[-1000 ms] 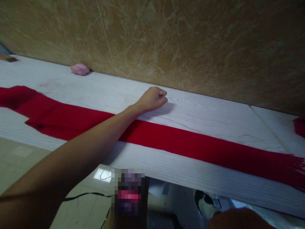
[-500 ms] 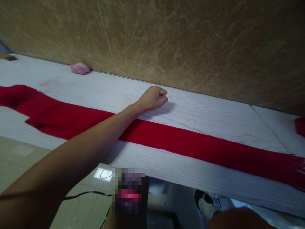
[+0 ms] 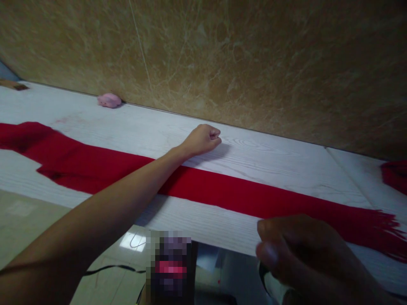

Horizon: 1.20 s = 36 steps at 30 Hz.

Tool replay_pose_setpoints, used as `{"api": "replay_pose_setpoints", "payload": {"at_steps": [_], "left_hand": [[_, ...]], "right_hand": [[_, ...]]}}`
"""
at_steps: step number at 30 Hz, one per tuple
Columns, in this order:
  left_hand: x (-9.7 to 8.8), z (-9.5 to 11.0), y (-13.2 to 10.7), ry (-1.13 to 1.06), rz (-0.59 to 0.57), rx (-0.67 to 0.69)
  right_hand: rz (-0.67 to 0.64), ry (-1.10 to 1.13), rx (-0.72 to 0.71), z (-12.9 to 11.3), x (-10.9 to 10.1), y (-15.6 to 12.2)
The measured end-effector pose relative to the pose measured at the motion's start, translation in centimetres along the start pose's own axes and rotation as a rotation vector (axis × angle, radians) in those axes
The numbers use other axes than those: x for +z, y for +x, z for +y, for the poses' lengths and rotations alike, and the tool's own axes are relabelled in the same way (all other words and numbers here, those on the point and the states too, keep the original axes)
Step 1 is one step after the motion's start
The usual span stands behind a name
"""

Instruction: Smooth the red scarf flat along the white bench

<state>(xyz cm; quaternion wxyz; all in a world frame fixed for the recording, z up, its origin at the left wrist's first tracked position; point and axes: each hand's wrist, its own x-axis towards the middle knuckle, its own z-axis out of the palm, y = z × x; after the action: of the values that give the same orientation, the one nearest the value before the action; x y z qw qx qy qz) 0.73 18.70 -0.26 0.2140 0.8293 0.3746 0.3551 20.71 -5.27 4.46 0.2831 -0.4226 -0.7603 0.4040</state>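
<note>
A long red scarf [image 3: 219,190] with a fringed right end lies stretched along the white wood-grain table [image 3: 267,161]. Its left part is wider and unevenly folded. My left forearm crosses over the scarf, and my left hand [image 3: 203,139] rests beyond it as a closed fist, with nothing showing in it. At the lower right, close to the camera, my right hand [image 3: 313,254] hovers in front of the table's near edge and the scarf. Its fingers are loosely bent, thumb and forefinger a little apart, with nothing seen between them.
A pink pig-shaped toy [image 3: 109,100] sits against the brown marbled wall [image 3: 203,55]. A wooden piece [image 3: 14,84] lies at the far left, and a red bundle [image 3: 394,176] at the right edge. Below the table are a black cable [image 3: 111,267] and a pixelated patch.
My right hand has come up into view from the bottom right edge. My left fist stays in place on the table. The whole view has shifted slightly.
</note>
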Motion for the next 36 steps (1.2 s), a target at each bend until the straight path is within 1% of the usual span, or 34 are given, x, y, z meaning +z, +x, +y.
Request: {"api": "replay_pose_setpoints", "payload": {"at_steps": [2,4,10,18,22,23,25,28,30,34,36], "left_hand": [[-0.1,0.1,-0.1,0.002,-0.007,-0.012],[-0.2,0.1,-0.1,0.008,-0.013,-0.021],[-0.2,0.2,-0.1,0.014,-0.007,-0.016],[-0.2,0.2,-0.1,0.009,-0.019,-0.024],[-0.1,0.0,-0.1,-0.005,-0.012,-0.006],[-0.1,0.0,0.0,-0.007,-0.01,-0.002],[0.0,0.0,0.0,-0.014,-0.012,0.003],[0.0,0.0,0.0,-0.02,-0.014,0.003],[-0.1,0.0,-0.1,-0.018,-0.01,0.0],[-0.1,-0.1,-0.1,-0.022,0.001,0.001],[-0.1,-0.1,-0.2,-0.023,0.004,0.005]], "right_hand": [[0.056,0.035,0.128,0.0,-0.7,0.8],[0.078,0.091,0.224,-0.2,-1.1,1.3],[0.08,0.147,0.338,-0.6,-0.7,1.8],[0.105,0.156,0.319,-0.1,-0.5,1.6],[0.217,0.281,0.353,0.8,0.0,1.2],[0.247,0.32,0.343,1.0,0.1,1.2],[0.282,0.353,0.268,1.0,0.0,1.2],[0.318,0.337,0.121,0.6,-0.4,1.2],[0.326,0.343,0.088,0.4,-0.7,1.0],[0.312,0.359,0.168,0.8,-0.8,0.6],[0.329,0.346,0.209,1.2,-0.7,0.7]]}}
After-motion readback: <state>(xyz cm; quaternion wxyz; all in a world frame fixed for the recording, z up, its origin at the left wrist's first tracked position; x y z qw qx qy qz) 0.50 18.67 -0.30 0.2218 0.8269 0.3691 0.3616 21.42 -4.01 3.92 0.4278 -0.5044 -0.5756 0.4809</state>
